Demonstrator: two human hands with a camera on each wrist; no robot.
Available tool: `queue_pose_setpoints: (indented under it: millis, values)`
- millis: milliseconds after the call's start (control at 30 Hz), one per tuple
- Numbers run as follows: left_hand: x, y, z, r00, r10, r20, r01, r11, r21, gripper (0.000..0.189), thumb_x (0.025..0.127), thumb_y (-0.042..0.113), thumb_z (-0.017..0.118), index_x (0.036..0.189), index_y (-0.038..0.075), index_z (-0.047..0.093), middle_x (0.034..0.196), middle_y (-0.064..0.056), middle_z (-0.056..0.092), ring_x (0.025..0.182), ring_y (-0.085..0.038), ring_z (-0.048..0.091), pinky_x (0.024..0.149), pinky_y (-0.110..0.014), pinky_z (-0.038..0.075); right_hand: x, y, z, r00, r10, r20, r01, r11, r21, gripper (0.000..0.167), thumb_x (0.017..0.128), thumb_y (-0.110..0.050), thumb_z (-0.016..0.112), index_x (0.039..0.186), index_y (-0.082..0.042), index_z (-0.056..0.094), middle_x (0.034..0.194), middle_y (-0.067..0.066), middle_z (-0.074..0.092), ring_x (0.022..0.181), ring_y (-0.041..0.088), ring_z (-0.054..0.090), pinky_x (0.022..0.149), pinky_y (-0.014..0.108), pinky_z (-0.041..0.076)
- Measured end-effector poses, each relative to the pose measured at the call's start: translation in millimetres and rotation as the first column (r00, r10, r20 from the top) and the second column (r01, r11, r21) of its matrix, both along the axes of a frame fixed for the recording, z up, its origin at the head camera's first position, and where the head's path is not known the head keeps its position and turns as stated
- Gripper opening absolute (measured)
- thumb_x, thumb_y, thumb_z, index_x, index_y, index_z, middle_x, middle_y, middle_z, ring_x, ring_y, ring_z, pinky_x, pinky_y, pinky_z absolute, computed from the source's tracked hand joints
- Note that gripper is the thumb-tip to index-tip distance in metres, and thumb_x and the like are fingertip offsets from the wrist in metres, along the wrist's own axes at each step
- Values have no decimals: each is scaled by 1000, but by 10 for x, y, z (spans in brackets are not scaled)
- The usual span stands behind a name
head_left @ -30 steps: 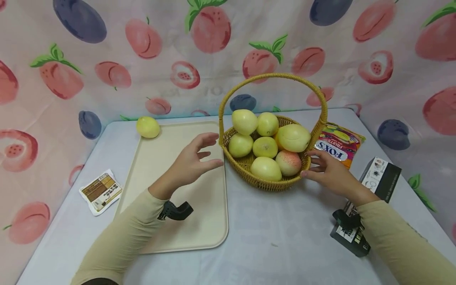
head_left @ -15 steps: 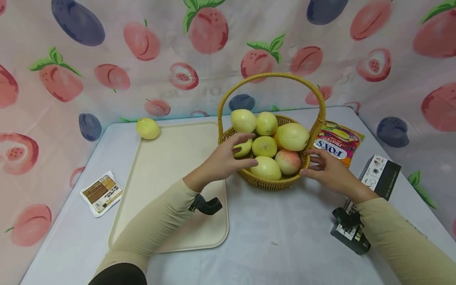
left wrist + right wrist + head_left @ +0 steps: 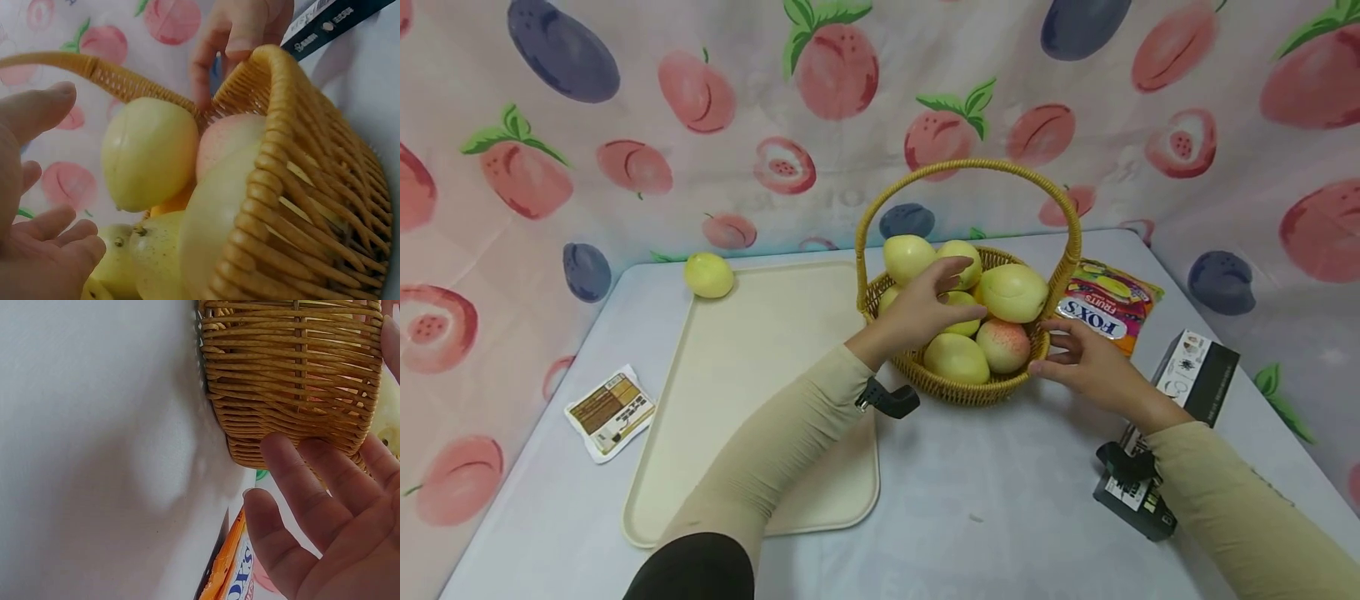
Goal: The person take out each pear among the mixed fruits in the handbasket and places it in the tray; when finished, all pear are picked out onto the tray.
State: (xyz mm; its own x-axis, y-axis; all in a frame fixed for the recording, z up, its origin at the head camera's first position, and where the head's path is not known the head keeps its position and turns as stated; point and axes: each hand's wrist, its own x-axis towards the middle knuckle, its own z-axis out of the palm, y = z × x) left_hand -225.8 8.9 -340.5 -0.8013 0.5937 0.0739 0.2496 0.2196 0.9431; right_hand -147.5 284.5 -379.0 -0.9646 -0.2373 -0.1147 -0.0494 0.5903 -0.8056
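Note:
A wicker basket (image 3: pixel 962 395) with a tall arched handle holds several pale yellow-green fruits and a blushed peach (image 3: pixel 1003 346). Over its left half hovers my left hand (image 3: pixel 919 310), thumb and fingers spread apart with nothing between them. A large oval yellow-green fruit (image 3: pixel 150 153) lies past those fingertips in the left wrist view. My right hand (image 3: pixel 1092 367) holds the basket's right side, its thumb at the rim. In the right wrist view, the fingers (image 3: pixel 312 494) lie against the outer weave. Part of the fruit is hidden behind my left hand.
A cream tray (image 3: pixel 760 400) lies left of the basket, with a yellow fruit (image 3: pixel 708 275) at its far left corner. Beyond its left edge is a small packet (image 3: pixel 612 412). A Fox's candy bag (image 3: pixel 1108 304) and a black-and-white box (image 3: pixel 1198 379) lie on the right.
My left hand has moved right, from over the tray to above the fruit in the basket. My right hand has stayed at the basket's right side.

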Motion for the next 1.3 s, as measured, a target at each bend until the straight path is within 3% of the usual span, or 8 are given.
queue_pose_setpoints:
  millis: [200, 400, 500, 800, 1100, 1300]
  values:
    - [-105, 119, -32, 1000, 1, 13, -1, 1000, -12, 75, 93, 28, 74, 155, 11, 35, 157, 2, 36, 143, -22, 36, 109, -33, 39, 4, -23, 0, 1000, 2, -5, -2, 1000, 0, 74, 95, -33, 72, 148, 2, 34, 146, 30, 43, 127, 47, 51, 99, 60, 44]
    - [-179, 202, -45, 999, 24, 35, -22, 998, -57, 75, 93, 32, 74, 155, 16, 35, 157, 2, 37, 142, -20, 38, 109, -34, 39, 1, -23, -5, 1000, 2, -2, -2, 1000, 6, 74, 95, -34, 72, 148, 2, 34, 146, 30, 43, 128, 47, 50, 99, 60, 44]
    - [-206, 247, -46, 1000, 27, 11, -26, 996, -87, 75, 93, 33, 74, 155, 17, 36, 156, 2, 37, 140, -20, 39, 108, -33, 40, -1, -15, -8, 1000, -1, 0, 1, 1000, 9, 75, 95, -35, 72, 148, 1, 35, 147, 29, 42, 128, 47, 49, 99, 61, 43]
    - [-186, 373, 7, 999, 29, -38, -36, 980, -194, 67, 94, 35, 73, 151, 16, 44, 150, 1, 46, 134, -16, 46, 103, -29, 43, 10, -7, -19, 1000, 3, 8, -3, 1000, -7, 75, 95, -36, 71, 149, 1, 33, 147, 29, 42, 129, 47, 48, 100, 61, 42]
    - [-162, 416, -49, 996, 72, -53, -80, 984, -160, 58, 95, 31, 72, 147, 16, 50, 145, 1, 51, 125, -15, 52, 97, -27, 45, 9, -4, -22, 1000, -3, 9, 3, 1000, 2, 75, 95, -35, 71, 149, 1, 33, 148, 29, 41, 130, 48, 47, 101, 63, 41]
    - [-178, 414, -55, 996, 48, -77, -61, 983, -172, 62, 95, 28, 72, 149, 13, 47, 147, 0, 49, 126, -14, 50, 98, -24, 43, -1, -2, -9, 1000, 1, 18, -1, 1000, -7, 76, 95, -35, 71, 150, 0, 32, 148, 30, 41, 130, 48, 47, 100, 61, 42]
